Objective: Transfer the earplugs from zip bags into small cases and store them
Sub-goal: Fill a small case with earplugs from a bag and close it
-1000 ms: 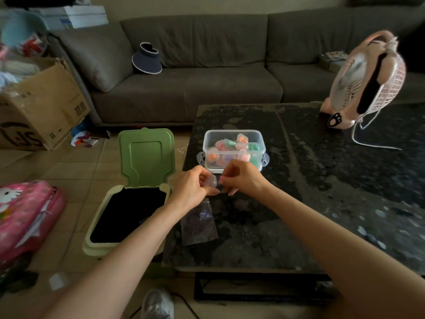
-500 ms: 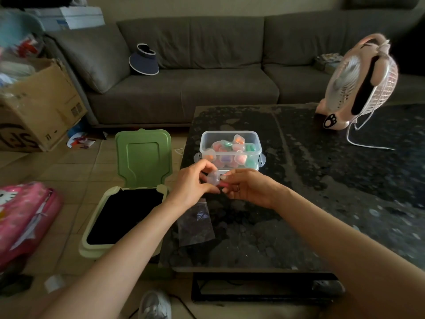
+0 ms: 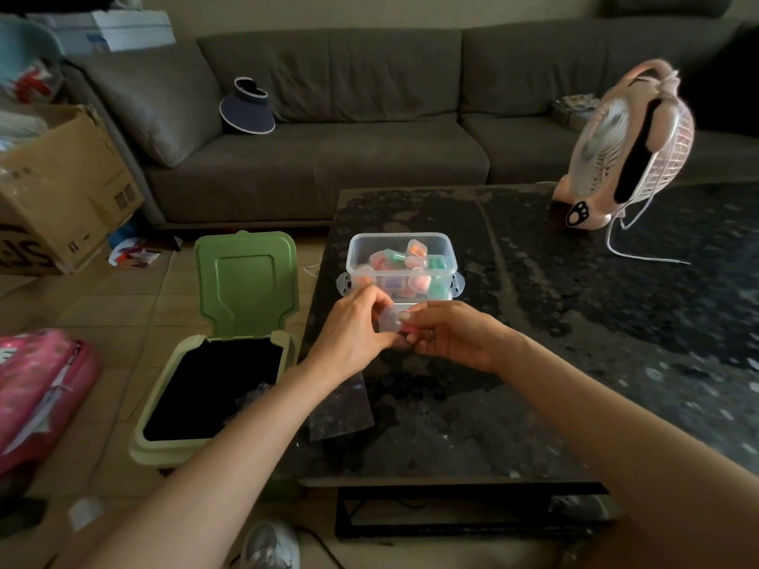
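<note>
Over glossy table point(image 3: 575, 363): hands pinch small case point(image 3: 389, 321) (translucent).

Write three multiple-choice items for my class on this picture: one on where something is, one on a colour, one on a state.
1. Where does the clear storage box stand?
A. on the sofa
B. on the dark table, just beyond the hands
C. inside the bin

2. What colour is the lid of the floor bin?
A. green
B. red
C. white

3. What state is the bin in?
A. shut
B. tipped over
C. open, lid raised

Answers:
1 B, the box sits on the tabletop behind the left hand and right hand, which together hold a small clear case.
2 A, the lid is plainly green.
3 C, the lid stands up and the dark inside shows.
</note>
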`<action>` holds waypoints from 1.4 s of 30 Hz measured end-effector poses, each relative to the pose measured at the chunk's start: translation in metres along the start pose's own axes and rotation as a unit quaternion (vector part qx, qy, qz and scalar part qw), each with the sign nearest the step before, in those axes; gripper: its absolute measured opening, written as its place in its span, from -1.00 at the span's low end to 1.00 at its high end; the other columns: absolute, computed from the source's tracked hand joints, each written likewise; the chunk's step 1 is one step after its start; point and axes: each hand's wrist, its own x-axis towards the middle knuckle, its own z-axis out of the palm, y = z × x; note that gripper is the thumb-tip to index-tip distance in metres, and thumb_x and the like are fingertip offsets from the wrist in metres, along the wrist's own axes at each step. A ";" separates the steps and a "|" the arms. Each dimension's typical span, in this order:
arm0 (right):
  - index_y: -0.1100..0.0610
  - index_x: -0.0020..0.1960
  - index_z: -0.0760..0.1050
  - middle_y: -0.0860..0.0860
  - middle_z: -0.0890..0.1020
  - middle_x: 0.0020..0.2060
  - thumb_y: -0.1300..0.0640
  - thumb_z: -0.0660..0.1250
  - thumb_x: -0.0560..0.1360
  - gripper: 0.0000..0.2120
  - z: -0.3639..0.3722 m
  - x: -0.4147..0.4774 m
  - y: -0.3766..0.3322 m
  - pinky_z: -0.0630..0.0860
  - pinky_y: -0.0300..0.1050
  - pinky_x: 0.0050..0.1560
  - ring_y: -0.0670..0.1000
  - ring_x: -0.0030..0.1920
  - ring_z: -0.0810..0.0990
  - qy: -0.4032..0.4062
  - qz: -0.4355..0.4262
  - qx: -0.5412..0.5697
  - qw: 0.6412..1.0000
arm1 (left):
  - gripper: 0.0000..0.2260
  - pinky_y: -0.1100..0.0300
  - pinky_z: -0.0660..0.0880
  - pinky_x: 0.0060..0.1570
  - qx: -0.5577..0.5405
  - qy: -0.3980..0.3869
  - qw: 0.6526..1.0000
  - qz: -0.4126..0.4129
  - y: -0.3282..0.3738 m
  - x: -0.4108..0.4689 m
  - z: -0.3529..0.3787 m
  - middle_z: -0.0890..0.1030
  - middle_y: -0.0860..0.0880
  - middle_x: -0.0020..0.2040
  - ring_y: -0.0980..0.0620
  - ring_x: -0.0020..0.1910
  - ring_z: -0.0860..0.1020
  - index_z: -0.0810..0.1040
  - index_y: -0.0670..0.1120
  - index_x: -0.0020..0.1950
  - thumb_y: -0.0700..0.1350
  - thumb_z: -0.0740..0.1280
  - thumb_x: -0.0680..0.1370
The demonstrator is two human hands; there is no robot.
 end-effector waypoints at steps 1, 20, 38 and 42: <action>0.22 0.02 0.48 0.13 0.62 -0.22 0.35 0.27 0.51 -0.88 -0.002 -0.002 -0.001 0.55 -0.27 -0.28 0.00 -0.25 0.58 -0.003 0.000 0.015 1.000 | -0.67 0.48 0.41 -0.22 -0.014 -0.001 1.000 0.001 0.001 0.001 0.002 0.53 0.05 -0.02 0.21 -0.17 0.48 0.47 -0.07 -0.06 -0.10 0.55 0.33; 0.21 -0.19 0.46 0.18 0.59 -0.24 0.36 0.42 0.40 -0.85 -0.030 -0.031 -0.011 0.54 -0.24 -0.33 -0.02 -0.35 0.57 0.097 -0.144 -0.161 0.972 | -0.85 0.02 0.58 0.06 -0.340 -0.083 0.922 -0.169 0.027 0.014 0.012 0.51 -0.02 0.07 0.01 0.12 0.54 0.46 -0.09 -0.02 -0.10 0.38 0.49; 0.15 -0.17 0.54 -0.03 0.63 -0.23 0.26 0.50 0.36 -0.86 -0.031 -0.033 -0.004 0.53 -0.34 -0.20 -0.18 -0.24 0.59 0.173 -0.281 -0.476 0.815 | -0.71 0.09 0.61 -0.03 -0.282 -0.093 0.934 -0.200 0.013 0.006 0.000 0.60 -0.13 0.06 -0.04 -0.05 0.65 0.44 -0.13 0.13 -0.21 0.42 0.45; 0.11 -0.16 0.53 0.00 0.65 -0.18 0.27 0.49 0.37 -0.83 -0.025 -0.031 -0.004 0.59 -0.25 -0.14 -0.08 -0.19 0.63 0.205 -0.311 -0.406 0.835 | -0.67 0.30 0.54 -0.09 -0.168 -0.082 0.980 -0.074 0.011 0.003 0.002 0.60 -0.03 0.02 0.11 -0.07 0.60 0.41 -0.08 0.09 -0.09 0.45 0.42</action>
